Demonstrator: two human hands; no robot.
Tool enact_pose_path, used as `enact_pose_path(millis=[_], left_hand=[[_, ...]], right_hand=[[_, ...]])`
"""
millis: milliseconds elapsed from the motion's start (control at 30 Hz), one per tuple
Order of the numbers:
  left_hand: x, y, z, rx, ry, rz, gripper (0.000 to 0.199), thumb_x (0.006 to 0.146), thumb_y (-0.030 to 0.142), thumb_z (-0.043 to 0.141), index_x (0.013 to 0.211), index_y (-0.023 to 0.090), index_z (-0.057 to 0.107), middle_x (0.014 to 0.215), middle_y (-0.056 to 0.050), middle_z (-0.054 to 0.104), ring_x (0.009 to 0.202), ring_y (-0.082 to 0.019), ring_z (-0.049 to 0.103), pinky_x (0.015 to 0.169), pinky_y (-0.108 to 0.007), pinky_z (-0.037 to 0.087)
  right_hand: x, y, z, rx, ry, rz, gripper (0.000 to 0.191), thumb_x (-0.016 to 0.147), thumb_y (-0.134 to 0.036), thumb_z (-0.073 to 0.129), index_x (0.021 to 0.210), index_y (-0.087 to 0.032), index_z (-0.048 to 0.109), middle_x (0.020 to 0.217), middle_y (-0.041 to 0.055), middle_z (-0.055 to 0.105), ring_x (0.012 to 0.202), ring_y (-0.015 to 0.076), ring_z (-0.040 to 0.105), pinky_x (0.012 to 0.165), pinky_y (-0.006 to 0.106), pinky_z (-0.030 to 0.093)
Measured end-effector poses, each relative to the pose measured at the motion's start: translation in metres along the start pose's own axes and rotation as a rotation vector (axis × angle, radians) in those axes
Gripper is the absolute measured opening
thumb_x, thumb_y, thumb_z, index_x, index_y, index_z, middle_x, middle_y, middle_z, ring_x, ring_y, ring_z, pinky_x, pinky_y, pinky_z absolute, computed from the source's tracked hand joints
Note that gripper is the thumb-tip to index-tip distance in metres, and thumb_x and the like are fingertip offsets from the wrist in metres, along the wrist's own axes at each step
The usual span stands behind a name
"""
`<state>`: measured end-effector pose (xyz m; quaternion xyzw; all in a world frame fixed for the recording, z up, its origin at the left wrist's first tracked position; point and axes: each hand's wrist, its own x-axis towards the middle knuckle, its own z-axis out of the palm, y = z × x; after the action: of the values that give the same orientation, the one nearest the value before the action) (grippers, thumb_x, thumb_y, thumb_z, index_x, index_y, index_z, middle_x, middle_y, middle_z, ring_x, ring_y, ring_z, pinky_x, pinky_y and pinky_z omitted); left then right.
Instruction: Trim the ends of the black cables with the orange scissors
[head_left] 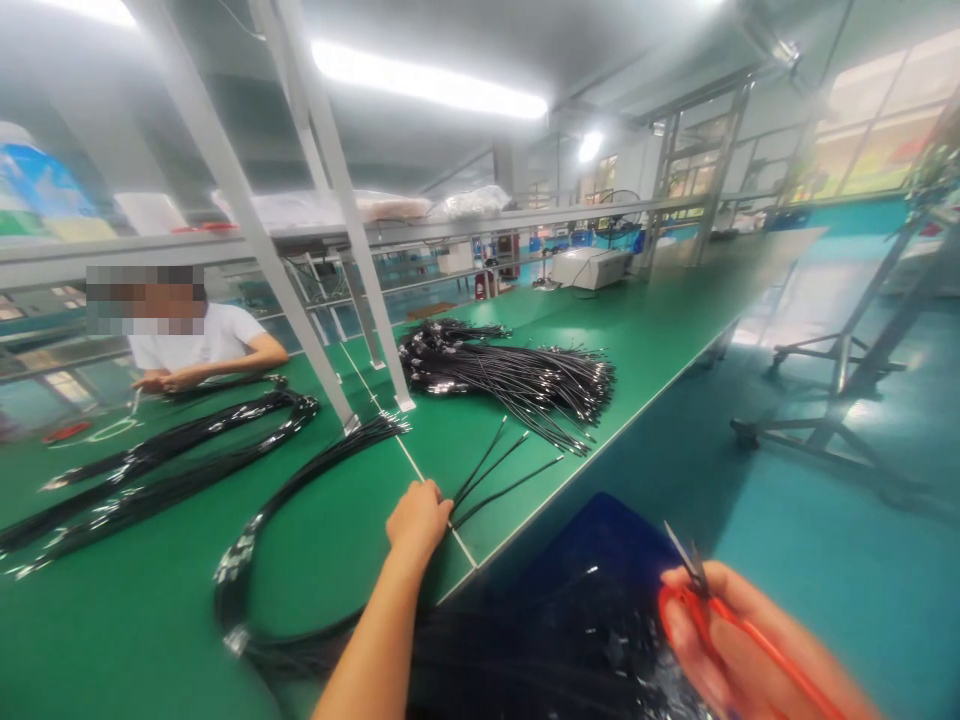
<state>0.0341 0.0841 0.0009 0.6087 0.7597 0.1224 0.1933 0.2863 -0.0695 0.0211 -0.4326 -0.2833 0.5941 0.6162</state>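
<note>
Scissors (699, 582): orange-red handles, smooth like plastic, and slim grey metal blades spread in a narrow V, pointing up and away over the floor side of the bench.
Right hand (724, 625): wrapped round those handles, slightly blurred; whether each finger passes through a loop or round it, I cannot tell. Between the blades, nothing is caught.
Left hand (420, 515): curled into a loose fist at the pale seam of the bench, fingers folded down over three thin cables.
Three cables (491, 467): matte black, round and slender, fanning out from the fist across the green surface, each ending in a small bright tip.
Bench (322, 560): flat, green, with a pale straight edge.
Cable pile (517, 380): a thick, bristling heap of black strands beyond the fist, silvery at the ends.
Curved bundle (238, 575): black strands bent in a smooth arc left of the left arm, bound with shiny wraps.
Blue bin (607, 520): beside the bench edge, with dark, glossy, crinkled material in it, too blurred to name.
Co-worker (199, 345): white short-sleeved top, forearms at the bench, near long wrapped bundles (262, 420).
</note>
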Motion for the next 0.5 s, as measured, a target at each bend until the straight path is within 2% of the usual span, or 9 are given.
enact_pose_path(millis=[133, 267, 400, 500], left_hand=[[0.008, -0.011, -0.006, -0.163, -0.090, -0.003, 0.029, 0.090, 0.028, 0.058, 0.117, 0.018, 0.057, 0.119, -0.008, 0.060, 0.098, -0.023, 0.062, 0.081, -0.043, 0.053], [0.004, -0.006, -0.029, -0.406, -0.110, 0.059, 0.027, 0.091, 0.029, 0.056, 0.115, 0.015, 0.057, 0.111, -0.008, 0.063, 0.088, -0.020, 0.065, 0.074, -0.039, 0.055], [-0.012, 0.021, -0.058, -0.627, -0.089, 0.258, 0.023, 0.087, 0.018, 0.055, 0.110, 0.014, 0.054, 0.080, 0.001, 0.062, 0.063, -0.012, 0.059, 0.064, -0.029, 0.051], [-0.033, 0.054, -0.066, -0.726, -0.086, 0.437, 0.024, 0.079, 0.021, 0.061, 0.102, 0.018, 0.056, 0.073, 0.004, 0.056, 0.067, -0.013, 0.057, 0.065, -0.026, 0.048]], right_hand=[[0.001, 0.000, 0.000, 0.009, -0.023, 0.015, 0.043, 0.053, -0.051, 0.085, 0.080, -0.022, 0.066, 0.053, -0.0006, 0.062, 0.037, 0.0058, 0.044, 0.037, 0.018, 0.030], [0.003, -0.004, -0.005, 0.025, 0.027, 0.029, 0.041, 0.052, -0.045, 0.087, 0.080, -0.022, 0.067, 0.058, 0.0010, 0.064, 0.041, 0.0080, 0.046, 0.039, 0.021, 0.035], [0.005, -0.013, -0.002, 0.094, 0.199, -0.057, 0.032, 0.055, -0.031, 0.086, 0.079, -0.021, 0.066, 0.058, -0.0033, 0.057, 0.047, 0.0090, 0.046, 0.041, 0.020, 0.038], [0.003, -0.017, 0.008, 0.097, 0.243, -0.119, 0.032, 0.056, -0.028, 0.084, 0.081, -0.022, 0.064, 0.055, -0.0064, 0.052, 0.046, 0.0087, 0.044, 0.041, 0.019, 0.037]])
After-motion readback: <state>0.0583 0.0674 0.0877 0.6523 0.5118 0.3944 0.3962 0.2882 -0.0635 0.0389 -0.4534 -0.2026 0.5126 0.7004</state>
